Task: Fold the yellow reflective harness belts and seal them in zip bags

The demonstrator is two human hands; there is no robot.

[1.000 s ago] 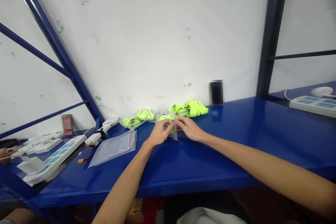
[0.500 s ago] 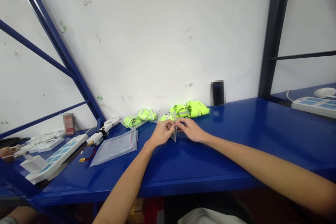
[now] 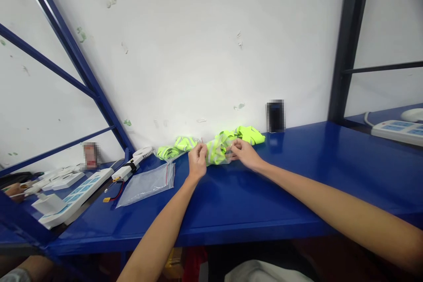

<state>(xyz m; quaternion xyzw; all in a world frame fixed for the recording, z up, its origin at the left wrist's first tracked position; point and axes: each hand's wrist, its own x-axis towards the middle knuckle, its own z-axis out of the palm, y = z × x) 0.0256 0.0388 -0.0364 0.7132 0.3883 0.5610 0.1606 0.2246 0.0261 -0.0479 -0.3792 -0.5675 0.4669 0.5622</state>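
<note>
A clear plastic zip bag (image 3: 225, 160) is stretched between my two hands above the blue tabletop. My left hand (image 3: 197, 161) pinches its left side, fingers closed. On its right side, my right hand (image 3: 244, 153) is closed in a pinch as well. Neon yellow-green fabric with grey stripes (image 3: 216, 149) shows through the plastic; whether it lies inside or behind, I cannot tell. More neon striped fabric (image 3: 251, 135) lies loose behind my right hand. Left of my left hand are neon rolls in clear bags (image 3: 168, 153). A flat clear zip bag with a red seal line (image 3: 147, 185) lies nearer me.
Far left are a white power strip (image 3: 77, 196), a white handheld fan (image 3: 142, 153) and a cable with a yellow connector (image 3: 107, 199). A dark upright object (image 3: 275, 116) stands against the wall. Blue rack posts (image 3: 82, 70) rise at the left; another power strip (image 3: 398, 131) is far right.
My hands have moved apart, left hand leftward and right hand slightly rightward. The bag, edge-on before, is now spread flat between them, with more neon fabric showing through.
</note>
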